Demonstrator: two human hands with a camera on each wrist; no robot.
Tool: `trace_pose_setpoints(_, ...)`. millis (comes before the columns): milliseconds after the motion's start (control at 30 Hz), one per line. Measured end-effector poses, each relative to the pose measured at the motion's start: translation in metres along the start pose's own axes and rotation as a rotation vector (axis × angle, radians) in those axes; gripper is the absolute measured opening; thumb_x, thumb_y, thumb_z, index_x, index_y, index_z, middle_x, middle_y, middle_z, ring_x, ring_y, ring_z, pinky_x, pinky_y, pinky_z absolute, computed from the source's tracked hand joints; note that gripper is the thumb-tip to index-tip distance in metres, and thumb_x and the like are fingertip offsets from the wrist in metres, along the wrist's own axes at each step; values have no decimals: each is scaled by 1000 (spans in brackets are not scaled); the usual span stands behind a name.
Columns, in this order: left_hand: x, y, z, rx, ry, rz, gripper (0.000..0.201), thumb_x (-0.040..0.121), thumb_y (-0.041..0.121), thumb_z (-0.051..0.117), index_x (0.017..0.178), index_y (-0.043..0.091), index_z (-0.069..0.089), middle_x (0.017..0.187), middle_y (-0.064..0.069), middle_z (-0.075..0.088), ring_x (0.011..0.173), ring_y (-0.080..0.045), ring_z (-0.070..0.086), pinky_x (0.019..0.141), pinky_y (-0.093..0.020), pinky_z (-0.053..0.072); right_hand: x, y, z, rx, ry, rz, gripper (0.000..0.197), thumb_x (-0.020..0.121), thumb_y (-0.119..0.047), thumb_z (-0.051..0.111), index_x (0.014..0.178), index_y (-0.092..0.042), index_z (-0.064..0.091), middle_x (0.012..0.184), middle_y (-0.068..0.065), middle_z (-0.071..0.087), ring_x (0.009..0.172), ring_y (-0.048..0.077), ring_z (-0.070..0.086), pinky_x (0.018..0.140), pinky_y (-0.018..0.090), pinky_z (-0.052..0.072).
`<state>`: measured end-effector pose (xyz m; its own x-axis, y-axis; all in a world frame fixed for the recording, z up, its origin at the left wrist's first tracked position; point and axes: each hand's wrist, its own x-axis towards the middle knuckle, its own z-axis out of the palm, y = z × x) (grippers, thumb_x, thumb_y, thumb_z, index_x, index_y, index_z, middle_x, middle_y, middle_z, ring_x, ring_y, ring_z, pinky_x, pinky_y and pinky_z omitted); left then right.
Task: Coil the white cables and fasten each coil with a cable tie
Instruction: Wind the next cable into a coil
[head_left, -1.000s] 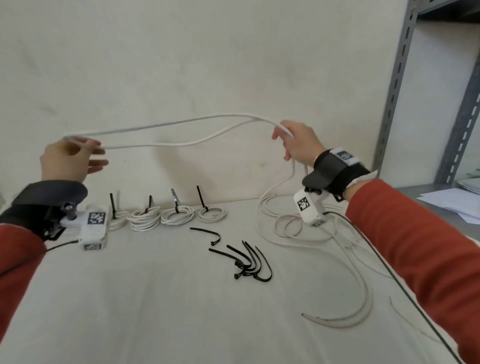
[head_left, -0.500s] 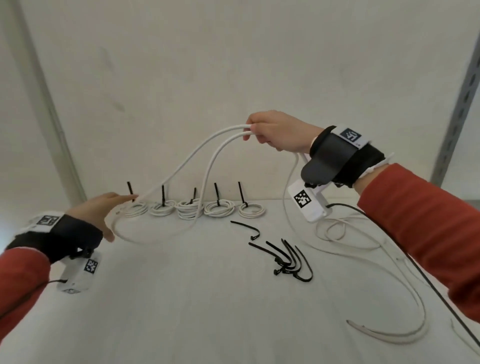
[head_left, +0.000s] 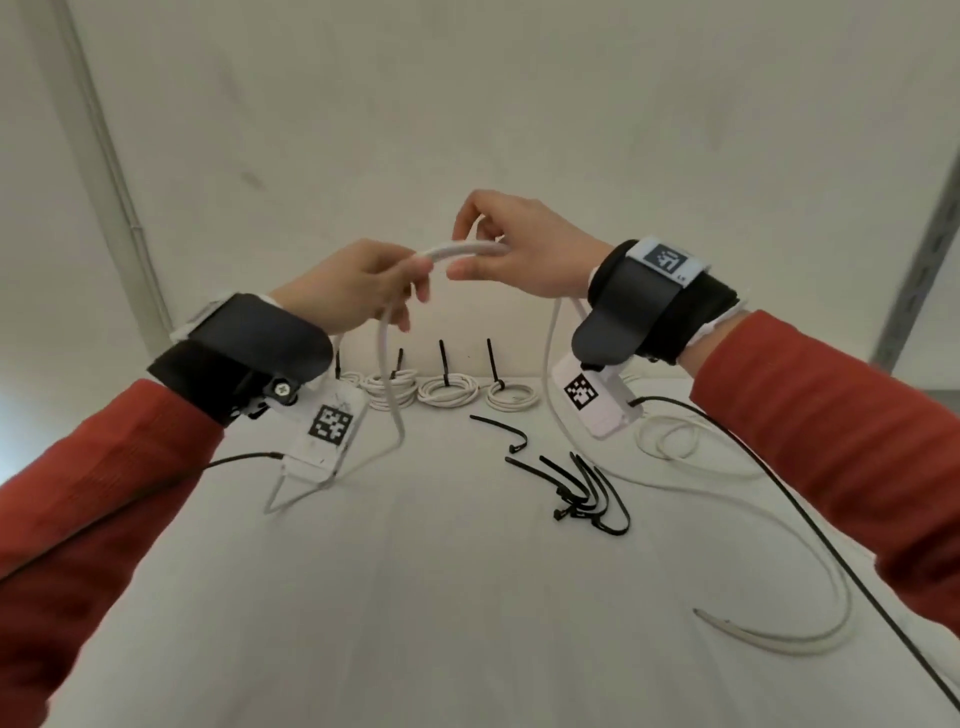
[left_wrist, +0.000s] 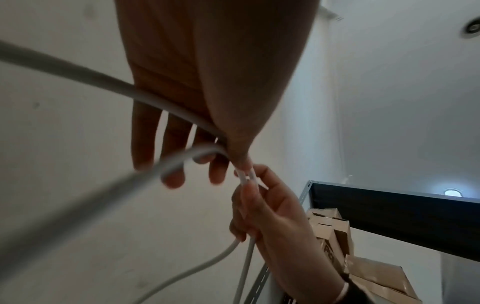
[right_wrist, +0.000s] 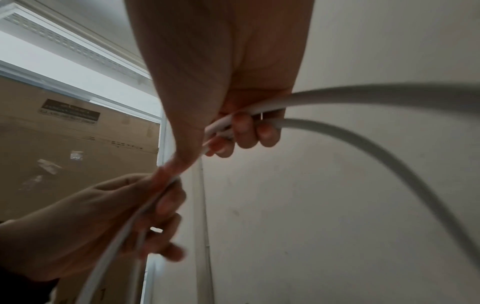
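The left hand (head_left: 358, 286) is no longer reaching low toward the far left of the table as it was half a second ago; it is now riding high at mid-scene, meeting the right hand (head_left: 519, 254), and the wide sagging loop between them is shrinking to a short arc. Both hands are gripping the long, round, flexible white cable (head_left: 460, 250). The left is pinching it under the thumb with fingers curling round, and the right is closing its fingers on two strands lying side by side. One strand is hanging from the left hand to the pale table (head_left: 415, 597), just in front of the far row of finished white coils (head_left: 447, 396) with upright black ties. The rest is dropping from the right hand toward loose white lengths (head_left: 779, 646) curving to the near right; which of these belong to this cable I cannot tell. A heap of loose black plastic cable ties (head_left: 582, 488) is lying between the hanging strands. The likely trouble is the handover: if either pinch is loosening while the loop is passing across, the springy cable is probably going to uncoil. The dragging tail could also be sweeping the ties away or snagging a finished coil.
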<state>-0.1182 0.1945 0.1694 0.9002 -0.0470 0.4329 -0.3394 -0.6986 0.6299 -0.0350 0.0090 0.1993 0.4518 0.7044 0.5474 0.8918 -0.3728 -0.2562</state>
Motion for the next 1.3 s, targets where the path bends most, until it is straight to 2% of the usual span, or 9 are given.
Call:
trace_pose_setpoints(267,20,-30,-39,71,463,14,33,99,36,42,69,24,48,64,4,45,37,-2,44,36,-14,40,-37,74,-7,68,168,285,12,88,-24,67,93,-16,59,67,-13,52,58,2,47,51,7,35)
trace_pose_setpoints(467,17,-104,-111,27,809,-284,38,83,56,39,61,28,50,41,11,51,24,-5,38,29,-9,29,-77,134,-17,-87,283,534,20,91,-27,62,98,-9,62,78,3,57,73,21,52,61,24,31)
trace_pose_setpoints(533,16,-135,-125,23,835,-385,39,82,53,40,61,20,45,36,13,47,27,-8,41,31,-12,30,-87,142,-25,-92,285,638,27,88,-37,65,93,-11,64,79,4,59,74,23,55,62,26,35)
trace_pose_setpoints(633,7,-169,-131,114,851,-463,39,84,51,39,66,17,47,52,3,54,58,-28,46,60,-35,40,-95,140,-37,-95,183,775,47,83,-58,61,75,-13,66,57,2,57,51,21,56,52,24,41)
trace_pose_setpoints(733,-4,-192,-130,165,833,-572,37,91,41,39,69,19,59,65,-12,48,76,-39,55,70,-43,41,-95,134,-44,-211,93,864,61,81,-68,55,61,-11,65,44,0,56,47,22,57,55,25,44)
trace_pose_setpoints(833,-19,-186,-114,267,650,-671,35,95,33,48,70,16,64,92,-30,60,97,-49,57,80,-49,45,-87,125,-50,-302,64,904,58,84,-62,57,61,-9,57,62,7,58,56,28,57,55,29,42)
trace_pose_setpoints(1000,-52,-179,-62,512,152,-699,20,92,17,60,92,-2,64,81,-16,63,83,-30,56,71,-31,37,-62,107,-63,345,308,820,26,86,-22,56,64,-11,52,52,0,41,41,15,32,48,26,26)
trace_pose_setpoints(1133,-64,-180,-35,526,28,-674,12,91,15,60,94,4,60,93,-19,65,95,-33,61,68,-28,34,-41,81,-72,491,342,607,27,91,-8,37,77,-11,59,57,1,34,31,8,25,44,23,24)
trace_pose_setpoints(1300,-72,-186,-24,561,-1,-655,97,78,52,68,149,14,14,143,-22,38,129,-37,41,102,-40,35,-24,49,-63,189,328,356,24,99,-29,44,108,-29,66,65,-2,47,50,7,44,48,22,36)
